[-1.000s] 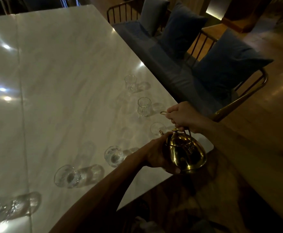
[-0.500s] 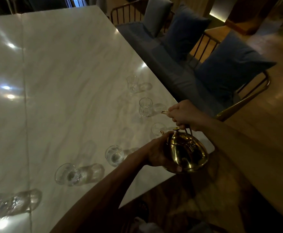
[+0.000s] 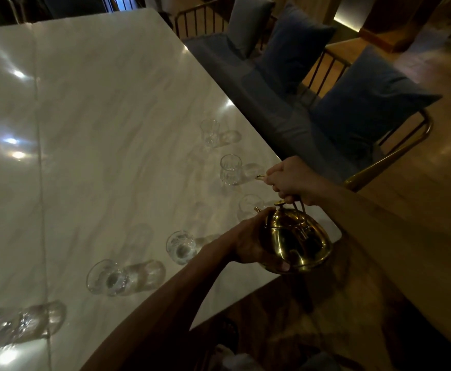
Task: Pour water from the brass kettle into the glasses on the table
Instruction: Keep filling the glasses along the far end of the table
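Note:
I hold a shiny brass kettle [image 3: 296, 239] over the near right corner of the white marble table [image 3: 106, 124]. My right hand [image 3: 292, 179] grips its wire handle from above. My left hand [image 3: 245, 242] cups the kettle's side and underside. Its small spout points at a clear glass [image 3: 247, 206] just beyond it. Several clear glasses stand in a row along the table edge: one far [image 3: 209, 132], one closer [image 3: 230, 170], one by my left wrist [image 3: 180, 247], one further left [image 3: 106, 278].
A bench with blue-grey cushions [image 3: 363, 103] and a brass frame [image 3: 395, 153] runs along the table's right side. More glassware [image 3: 18, 322] sits at the lower left. Wooden floor lies below the table corner.
The kettle and both hands have stayed almost in place, edging slightly towards the glass by the spout. The view has shifted a little.

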The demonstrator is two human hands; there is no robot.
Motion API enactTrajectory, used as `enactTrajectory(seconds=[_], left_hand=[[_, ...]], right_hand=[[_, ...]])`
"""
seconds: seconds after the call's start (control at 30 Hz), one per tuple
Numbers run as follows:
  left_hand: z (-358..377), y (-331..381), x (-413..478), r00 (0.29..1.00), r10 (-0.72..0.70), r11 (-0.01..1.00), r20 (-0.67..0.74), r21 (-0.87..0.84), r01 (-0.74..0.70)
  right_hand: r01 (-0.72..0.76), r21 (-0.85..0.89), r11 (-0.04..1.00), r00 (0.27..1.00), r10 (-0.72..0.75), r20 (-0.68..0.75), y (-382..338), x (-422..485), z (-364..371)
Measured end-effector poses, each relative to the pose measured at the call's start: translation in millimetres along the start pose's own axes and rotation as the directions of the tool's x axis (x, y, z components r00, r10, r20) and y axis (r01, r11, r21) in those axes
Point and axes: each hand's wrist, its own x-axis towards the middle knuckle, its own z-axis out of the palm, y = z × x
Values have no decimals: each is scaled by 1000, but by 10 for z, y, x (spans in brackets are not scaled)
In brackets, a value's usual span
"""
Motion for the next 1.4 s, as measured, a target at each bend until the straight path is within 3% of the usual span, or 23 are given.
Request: enactTrajectory(seconds=[0.83, 1.4], left_hand=[[9, 6, 17, 1000, -7, 999, -14, 42, 7], [92, 52, 54, 995, 89, 988, -41, 127, -83]], right_hand=[[-6, 8, 1000, 1000, 6, -5, -15, -14, -18], [59, 61, 996, 998, -57, -39, 136, -134, -127]])
